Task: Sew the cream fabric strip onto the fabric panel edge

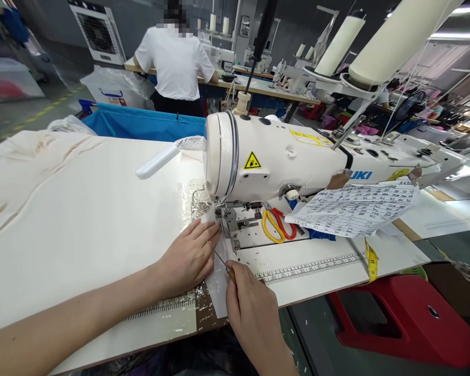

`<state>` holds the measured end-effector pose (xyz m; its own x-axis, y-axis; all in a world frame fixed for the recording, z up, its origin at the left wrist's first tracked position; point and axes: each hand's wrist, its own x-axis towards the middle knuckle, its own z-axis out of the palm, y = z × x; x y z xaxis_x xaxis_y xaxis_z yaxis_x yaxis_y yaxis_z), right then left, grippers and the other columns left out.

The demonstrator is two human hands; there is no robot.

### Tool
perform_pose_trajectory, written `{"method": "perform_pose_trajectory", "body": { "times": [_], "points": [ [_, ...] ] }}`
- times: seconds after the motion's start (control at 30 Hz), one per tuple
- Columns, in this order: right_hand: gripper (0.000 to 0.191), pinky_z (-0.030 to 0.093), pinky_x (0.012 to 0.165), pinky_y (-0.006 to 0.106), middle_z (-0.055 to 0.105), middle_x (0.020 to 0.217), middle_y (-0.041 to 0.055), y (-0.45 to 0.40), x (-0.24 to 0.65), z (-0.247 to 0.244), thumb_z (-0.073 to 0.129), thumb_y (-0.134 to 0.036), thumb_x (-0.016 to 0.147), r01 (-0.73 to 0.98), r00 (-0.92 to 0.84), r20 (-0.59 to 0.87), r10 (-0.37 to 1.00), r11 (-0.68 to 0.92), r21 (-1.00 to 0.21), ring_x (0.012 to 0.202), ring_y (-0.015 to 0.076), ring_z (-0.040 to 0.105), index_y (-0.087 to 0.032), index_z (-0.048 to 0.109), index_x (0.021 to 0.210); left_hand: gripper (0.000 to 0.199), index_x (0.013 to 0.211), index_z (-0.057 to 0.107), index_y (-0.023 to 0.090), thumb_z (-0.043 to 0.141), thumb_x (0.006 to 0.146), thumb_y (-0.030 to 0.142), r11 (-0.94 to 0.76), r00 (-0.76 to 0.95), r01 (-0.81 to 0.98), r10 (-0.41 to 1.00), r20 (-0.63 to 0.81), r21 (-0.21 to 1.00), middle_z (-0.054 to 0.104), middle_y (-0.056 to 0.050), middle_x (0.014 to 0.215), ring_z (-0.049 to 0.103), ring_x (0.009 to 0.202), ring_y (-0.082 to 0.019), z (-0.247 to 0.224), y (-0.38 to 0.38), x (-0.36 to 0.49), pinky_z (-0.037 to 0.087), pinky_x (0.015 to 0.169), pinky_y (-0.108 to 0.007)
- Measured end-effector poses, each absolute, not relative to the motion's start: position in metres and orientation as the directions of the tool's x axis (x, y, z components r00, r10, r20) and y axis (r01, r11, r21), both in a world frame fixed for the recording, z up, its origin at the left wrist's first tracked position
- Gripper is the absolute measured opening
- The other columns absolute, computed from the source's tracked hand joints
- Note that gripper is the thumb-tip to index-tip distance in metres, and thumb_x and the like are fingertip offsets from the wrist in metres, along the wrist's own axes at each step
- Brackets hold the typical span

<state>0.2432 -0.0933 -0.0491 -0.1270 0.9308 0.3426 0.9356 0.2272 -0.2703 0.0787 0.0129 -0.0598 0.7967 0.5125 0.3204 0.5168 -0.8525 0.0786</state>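
Note:
My left hand [190, 256] lies on a narrow strip of white fabric [218, 287], its fingers stretched toward the needle area of a white sewing machine [274, 156]. Wrapped around the wooden handle of an awl [220, 258] is my right hand [253, 313], lower and to the right. The awl's thin metal shaft points up and left, and its tip is against or just over my left fingers; I cannot tell which. The strip runs from under the presser foot down to the table's front edge. Part of it is hidden beneath my left hand.
Red-and-yellow-handled scissors [274, 224] lie beside the machine bed. A printed sheet [356, 206] hangs off the machine arm. Cream fabric [27, 162] covers the table's left. A red stool [411, 318] stands at right, a blue bin [144, 122] behind. A person [172, 62] sits beyond.

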Motion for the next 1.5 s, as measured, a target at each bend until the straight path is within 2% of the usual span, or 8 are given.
{"method": "perform_pose_trajectory", "body": {
  "times": [0.23, 0.4, 0.57, 0.83, 1.03, 1.13, 1.2, 1.5],
  "points": [
    [0.03, 0.051, 0.052, 0.025, 0.075, 0.087, 0.0071, -0.079, 0.236, -0.053, 0.041, -0.005, 0.088, 0.943, -0.085, 0.336, 0.938, 0.184, -0.276, 0.065, 0.0189, 0.072, -0.015, 0.062, 0.108, 0.043, 0.13, 0.059, 0.006, 0.042, 0.092, 0.017, -0.781, 0.729, 0.617, 0.614, 0.303, 0.098, 0.056, -0.02, 0.124, 0.049, 0.12, -0.034, -0.053, 0.018, 0.082, 0.045, 0.103, -0.053],
    [0.03, 0.05, 0.054, 0.025, 0.077, 0.091, 0.0088, -0.072, 0.235, -0.054, 0.042, -0.006, 0.088, 0.923, -0.039, 0.337, 0.941, 0.164, -0.35, 0.069, 0.02, 0.074, -0.013, 0.063, 0.109, 0.041, 0.129, 0.059, 0.008, 0.044, 0.092, 0.016, -0.79, 0.746, 0.612, 0.593, 0.303, 0.04, 0.056, -0.018, 0.127, 0.049, 0.122, -0.032, -0.056, 0.03, 0.079, 0.039, 0.109, -0.053],
    [0.026, 0.049, 0.053, 0.024, 0.074, 0.077, 0.0061, -0.079, 0.236, -0.051, 0.036, -0.011, 0.094, 0.831, -0.025, 0.281, 0.959, 0.176, -0.527, 0.062, 0.019, 0.071, -0.013, 0.061, 0.103, 0.038, 0.123, 0.063, 0.008, 0.037, 0.095, 0.006, -0.787, 0.761, 0.612, 0.559, 0.329, -0.081, 0.061, -0.016, 0.126, 0.047, 0.127, -0.031, -0.052, 0.039, 0.074, 0.033, 0.114, -0.053],
    [0.031, 0.047, 0.049, 0.026, 0.073, 0.073, 0.0052, -0.091, 0.236, -0.048, 0.031, -0.013, 0.096, 0.83, -0.035, 0.315, 0.949, 0.203, -0.52, 0.058, 0.0195, 0.07, -0.014, 0.062, 0.101, 0.042, 0.124, 0.063, 0.002, 0.04, 0.098, 0.025, -0.833, 0.778, 0.553, 0.522, 0.35, 0.015, 0.061, -0.018, 0.131, 0.049, 0.128, -0.031, -0.055, 0.014, 0.084, 0.036, 0.113, -0.047],
    [0.03, 0.051, 0.05, 0.022, 0.075, 0.086, 0.0082, -0.104, 0.258, -0.049, 0.036, -0.025, 0.1, 0.776, 0.052, 0.254, 0.966, 0.121, -0.62, 0.066, 0.019, 0.072, -0.015, 0.063, 0.109, 0.041, 0.125, 0.062, 0.003, 0.044, 0.094, 0.021, -0.828, 0.784, 0.559, 0.519, 0.339, -0.025, 0.06, -0.018, 0.132, 0.052, 0.125, -0.03, -0.057, 0.012, 0.083, 0.035, 0.112, -0.047],
    [0.031, 0.048, 0.044, 0.019, 0.07, 0.071, 0.0039, -0.106, 0.27, -0.05, 0.039, -0.033, 0.102, 0.696, 0.121, 0.162, 0.979, 0.032, -0.717, 0.056, 0.0164, 0.068, -0.016, 0.063, 0.107, 0.041, 0.128, 0.06, 0.004, 0.042, 0.097, 0.025, -0.825, 0.782, 0.564, 0.524, 0.337, -0.026, 0.059, -0.017, 0.133, 0.049, 0.128, -0.03, -0.057, 0.01, 0.083, 0.032, 0.114, -0.047],
    [0.031, 0.049, 0.047, 0.018, 0.065, 0.062, 0.0003, -0.106, 0.274, -0.05, 0.04, -0.035, 0.102, 0.634, 0.132, 0.118, 0.984, 0.008, -0.773, 0.052, 0.015, 0.064, -0.016, 0.063, 0.107, 0.042, 0.127, 0.06, 0.005, 0.042, 0.099, 0.03, -0.82, 0.775, 0.572, 0.536, 0.335, -0.011, 0.06, -0.016, 0.133, 0.049, 0.128, -0.029, -0.057, 0.008, 0.084, 0.031, 0.115, -0.047],
    [0.031, 0.05, 0.05, 0.017, 0.064, 0.062, -0.0006, -0.106, 0.276, -0.054, 0.043, -0.038, 0.101, 0.576, 0.143, 0.104, 0.984, 0.003, -0.817, 0.052, 0.013, 0.061, -0.016, 0.063, 0.108, 0.043, 0.13, 0.058, 0.005, 0.04, 0.095, 0.023, -0.827, 0.799, 0.562, 0.53, 0.286, -0.038, 0.058, -0.016, 0.135, 0.049, 0.127, -0.029, -0.055, 0.004, 0.084, 0.031, 0.115, -0.047]
  ]
}}
